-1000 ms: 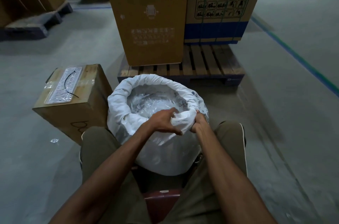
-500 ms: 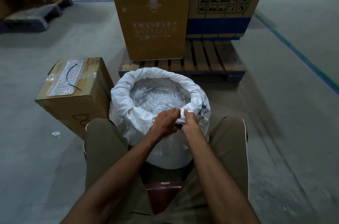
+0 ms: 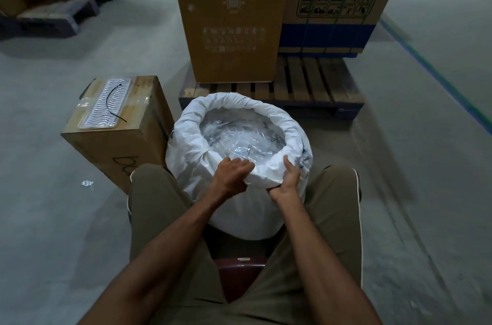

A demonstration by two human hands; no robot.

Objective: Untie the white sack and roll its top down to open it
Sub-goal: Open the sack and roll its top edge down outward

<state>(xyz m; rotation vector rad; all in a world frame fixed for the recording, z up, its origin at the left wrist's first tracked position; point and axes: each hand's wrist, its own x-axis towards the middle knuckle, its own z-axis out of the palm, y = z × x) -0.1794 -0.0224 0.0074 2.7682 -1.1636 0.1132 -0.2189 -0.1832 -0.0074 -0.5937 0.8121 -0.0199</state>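
The white sack (image 3: 247, 210) stands on the floor between my knees, its mouth wide and its top rolled into a thick cuff. Clear plastic packets (image 3: 239, 135) fill the inside. My left hand (image 3: 231, 174) lies over the near part of the cuff, fingers curled onto the fabric. My right hand (image 3: 288, 181) grips the same near fold from the right side, thumb up on the rim and fingers under it.
A cardboard box (image 3: 117, 133) lies left of the sack with a plastic tray and a black cable tie (image 3: 111, 101) on top. Beyond stands a wooden pallet (image 3: 314, 85) with tall cartons (image 3: 229, 16). A red stool edge (image 3: 239, 266) shows between my legs.
My hands were bunched together on one fold of the near rim; now they have spread apart along it, and the cuff lies flatter and wider.
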